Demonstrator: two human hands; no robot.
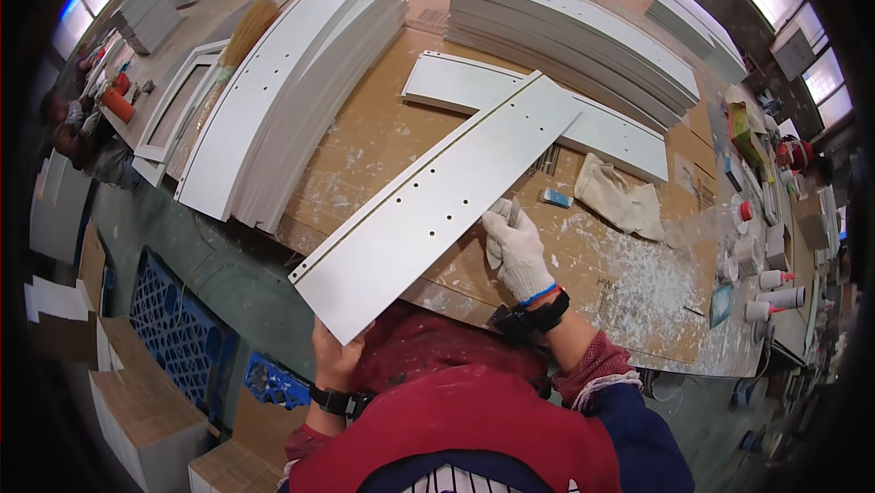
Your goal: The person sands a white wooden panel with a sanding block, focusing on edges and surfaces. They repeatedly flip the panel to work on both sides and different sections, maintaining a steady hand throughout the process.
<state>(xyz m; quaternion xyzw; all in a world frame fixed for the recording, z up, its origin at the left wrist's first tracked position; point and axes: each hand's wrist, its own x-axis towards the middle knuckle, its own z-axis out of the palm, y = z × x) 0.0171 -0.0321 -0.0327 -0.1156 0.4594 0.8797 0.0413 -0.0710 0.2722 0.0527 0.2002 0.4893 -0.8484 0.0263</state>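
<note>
Head view: board (424, 210) in left hand (335, 354); right hand (518, 251), hold unclear, near cloth (620, 200), block (557, 198).

So the drilled board (434, 204) is plain white with dark dots (448, 217) and a brownish stripe (365, 221) along one edge. Right of it: off-white glove (517, 242), cream cloth (620, 201), tiny blue-and-white block (557, 198). Below it, a maroon apron (456, 420); lower left, a blue lattice crate (178, 338).

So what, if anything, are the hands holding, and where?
The left hand holds the drilled white board by its near end; whether the gloved right hand grips anything cannot be told.
</note>
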